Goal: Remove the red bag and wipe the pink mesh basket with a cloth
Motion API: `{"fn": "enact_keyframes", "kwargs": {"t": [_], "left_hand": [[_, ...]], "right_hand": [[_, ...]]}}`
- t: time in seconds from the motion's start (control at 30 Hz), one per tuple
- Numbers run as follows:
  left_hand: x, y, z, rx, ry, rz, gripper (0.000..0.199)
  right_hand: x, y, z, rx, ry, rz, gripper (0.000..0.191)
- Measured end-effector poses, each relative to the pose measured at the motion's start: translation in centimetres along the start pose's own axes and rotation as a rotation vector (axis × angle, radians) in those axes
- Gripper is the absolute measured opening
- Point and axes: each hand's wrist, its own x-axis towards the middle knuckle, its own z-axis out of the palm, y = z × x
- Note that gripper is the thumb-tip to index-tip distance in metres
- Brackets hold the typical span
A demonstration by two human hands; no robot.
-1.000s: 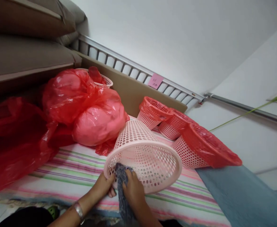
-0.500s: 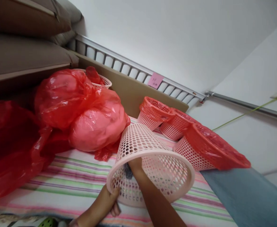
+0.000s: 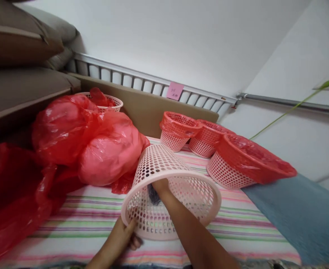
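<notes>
A pale pink perforated wastebasket (image 3: 181, 174) lies on its side on the striped sheet, its mouth facing me. My left hand (image 3: 128, 234) grips the rim at the lower left, thumb over the edge and fingers curled beneath. Inside the basket, my right hand (image 3: 160, 185) is closed on a dark grey cloth (image 3: 154, 196), pressed against the left inner wall. Part of the cloth and the fingertips are hidden by the hand and the basket wall.
Stuffed red plastic bags (image 3: 108, 153) lie to the left. Behind them stands another pink basket (image 3: 119, 105). Several wastebaskets lined with red bags (image 3: 231, 172) stand to the right. A headboard (image 3: 144, 116) and a radiator (image 3: 122, 79) bound the back; grey cushions (image 3: 18, 89) are stacked at upper left.
My right hand and the grey cloth have shifted slightly along the basket's inner wall. The camera view has tilted, and the basket appears a little farther left. My left hand keeps its hold.
</notes>
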Motion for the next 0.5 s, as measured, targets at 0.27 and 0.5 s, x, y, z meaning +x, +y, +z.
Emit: {"fn": "enact_keyframes", "kwargs": {"t": [0.27, 0.5], "left_hand": [[0.1, -2.7, 1.4, -0.060, 0.032, 0.035, 0.096], [-1.3, -0.5, 1.5, -0.032, 0.101, 0.031, 0.078]], "right_hand": [[-11.3, -0.6, -2.3, -0.346, -0.151, -0.113, 0.038], [-15.1, -0.5, -3.8, -0.385, -0.149, -0.097, 0.037]]}}
